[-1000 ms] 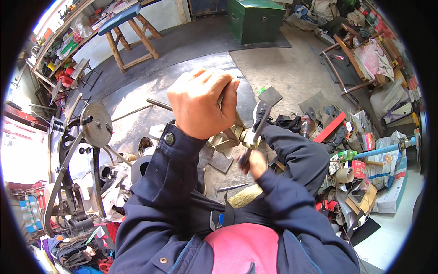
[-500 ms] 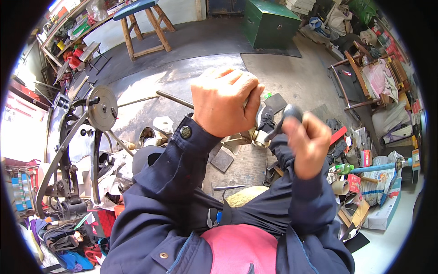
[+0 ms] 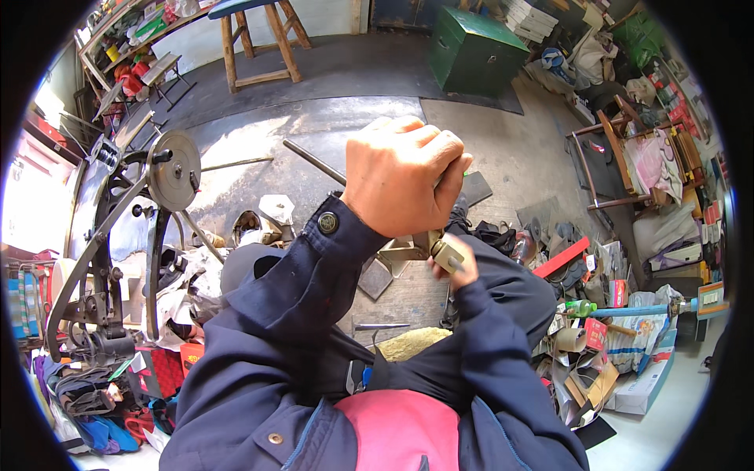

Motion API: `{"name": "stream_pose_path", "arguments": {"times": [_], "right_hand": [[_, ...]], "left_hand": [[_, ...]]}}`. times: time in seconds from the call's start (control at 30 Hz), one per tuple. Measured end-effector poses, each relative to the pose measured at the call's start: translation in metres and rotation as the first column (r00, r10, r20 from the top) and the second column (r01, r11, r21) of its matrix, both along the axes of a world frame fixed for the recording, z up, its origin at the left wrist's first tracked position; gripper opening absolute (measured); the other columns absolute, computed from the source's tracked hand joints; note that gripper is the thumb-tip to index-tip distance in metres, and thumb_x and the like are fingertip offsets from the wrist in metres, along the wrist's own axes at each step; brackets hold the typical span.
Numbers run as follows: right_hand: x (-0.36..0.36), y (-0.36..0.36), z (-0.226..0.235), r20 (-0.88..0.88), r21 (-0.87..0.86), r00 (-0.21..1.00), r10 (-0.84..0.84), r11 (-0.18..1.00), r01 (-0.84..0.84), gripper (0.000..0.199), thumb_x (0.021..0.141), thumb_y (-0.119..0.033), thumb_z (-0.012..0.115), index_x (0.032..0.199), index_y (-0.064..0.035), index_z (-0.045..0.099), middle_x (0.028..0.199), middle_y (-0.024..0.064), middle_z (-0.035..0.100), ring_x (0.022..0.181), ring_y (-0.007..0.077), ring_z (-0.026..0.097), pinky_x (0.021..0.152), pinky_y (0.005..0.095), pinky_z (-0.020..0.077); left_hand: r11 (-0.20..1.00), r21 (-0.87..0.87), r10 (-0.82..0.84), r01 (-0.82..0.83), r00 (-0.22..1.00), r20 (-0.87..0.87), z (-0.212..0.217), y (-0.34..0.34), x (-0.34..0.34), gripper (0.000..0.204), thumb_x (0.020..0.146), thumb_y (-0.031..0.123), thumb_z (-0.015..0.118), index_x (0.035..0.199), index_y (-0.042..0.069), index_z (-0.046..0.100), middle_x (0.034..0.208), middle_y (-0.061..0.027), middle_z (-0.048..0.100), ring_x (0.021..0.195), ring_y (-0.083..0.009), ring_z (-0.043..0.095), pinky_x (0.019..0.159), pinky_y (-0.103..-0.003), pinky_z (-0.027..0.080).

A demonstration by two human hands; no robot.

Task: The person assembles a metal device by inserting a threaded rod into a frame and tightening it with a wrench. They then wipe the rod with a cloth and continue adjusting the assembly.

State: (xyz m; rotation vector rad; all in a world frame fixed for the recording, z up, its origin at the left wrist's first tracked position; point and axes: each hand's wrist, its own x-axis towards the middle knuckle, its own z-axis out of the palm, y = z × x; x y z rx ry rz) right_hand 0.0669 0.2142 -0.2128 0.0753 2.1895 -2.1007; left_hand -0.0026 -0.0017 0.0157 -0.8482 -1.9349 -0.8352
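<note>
- The metal tool (image 3: 407, 250) is in the middle, over the floor (image 3: 385, 306), and the fist hides some of it.
- The left hand (image 3: 408, 177) is over the tool. Its fingers are curled up tight, and what they are wrapped around is hidden.
- The right hand (image 3: 465, 271) is at the tool's right end, behind a pale metal block (image 3: 447, 255). Its fingers are partly hidden, so I cannot tell if they grip it.
- The tool is just below the left fingers and just left of the right ones.
- A gray rod (image 3: 316, 161) pokes out on the tool's upper left.
- The green box (image 3: 479, 59) is well past the tool, on the far side. Its lid is down, so what is in it does not show.
- A white and blue bag (image 3: 635, 345) is to the tool's right. I cannot see into it.
- A green bottle (image 3: 580, 308) lies on its side, right of the tool and nearer the body. I cannot tell what is in it.
- A big wheel (image 3: 174, 170) is to the tool's left.
- A yellow pad (image 3: 415, 344) is on the tool's near side.
</note>
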Motion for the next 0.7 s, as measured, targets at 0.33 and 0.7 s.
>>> {"name": "stream_pose_path", "arguments": {"times": [0.33, 0.7], "right_hand": [[0.149, -0.063, 0.139, 0.118, -0.482, 0.935, 0.333, 0.843, -0.239, 0.049, 0.100, -0.038, 0.059, 0.114, 0.0091, 0.066, 0.080, 0.0135, 0.067, 0.063, 0.0150, 0.059, 0.060, 0.0282, 0.0466], [-0.023, -0.003, 0.208, -0.454, 0.106, 0.815, -0.359, 0.887, 0.450, 0.035, 0.096, -0.022, 0.076, 0.073, -0.0076, 0.053, 0.058, -0.0054, 0.051, 0.050, 0.0013, 0.040, 0.045, 0.0221, 0.0263]], "left_hand": [[0.998, 0.000, 0.060, -0.060, 0.998, -0.014, -0.004, -0.001, -0.006, 0.009, 0.083, 0.016, 0.074, 0.077, 0.010, 0.069, 0.071, -0.0048, 0.068, 0.065, -0.0267, 0.067, 0.058, -0.035, 0.051], [1.000, 0.020, 0.020, -0.019, 0.999, -0.036, -0.002, -0.004, 0.002, 0.012, 0.083, 0.021, 0.073, 0.076, 0.012, 0.066, 0.068, -0.0033, 0.064, 0.067, -0.0251, 0.066, 0.060, -0.038, 0.051]]}}
